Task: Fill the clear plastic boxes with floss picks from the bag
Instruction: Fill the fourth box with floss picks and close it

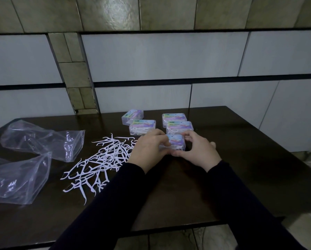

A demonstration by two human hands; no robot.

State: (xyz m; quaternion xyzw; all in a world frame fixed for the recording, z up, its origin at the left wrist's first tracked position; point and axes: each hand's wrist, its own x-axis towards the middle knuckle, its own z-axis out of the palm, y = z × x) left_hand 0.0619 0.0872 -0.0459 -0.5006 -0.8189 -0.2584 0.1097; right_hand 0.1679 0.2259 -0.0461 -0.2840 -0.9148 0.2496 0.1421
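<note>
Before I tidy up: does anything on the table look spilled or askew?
Yes. White floss picks lie scattered loose on the dark table, and the far-left clear plastic box sits tilted, unlike its neighbours.

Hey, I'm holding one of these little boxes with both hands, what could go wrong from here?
1. The loose floss picks lie right beside your left hand and sleeve; a sweep of the arm might scatter them toward the table edge.
2. The held box sits close to the other boxes; pressing or sliding it may knock them.
3. A pick appears to stick out by your right hand; it might jam the lid.
</note>
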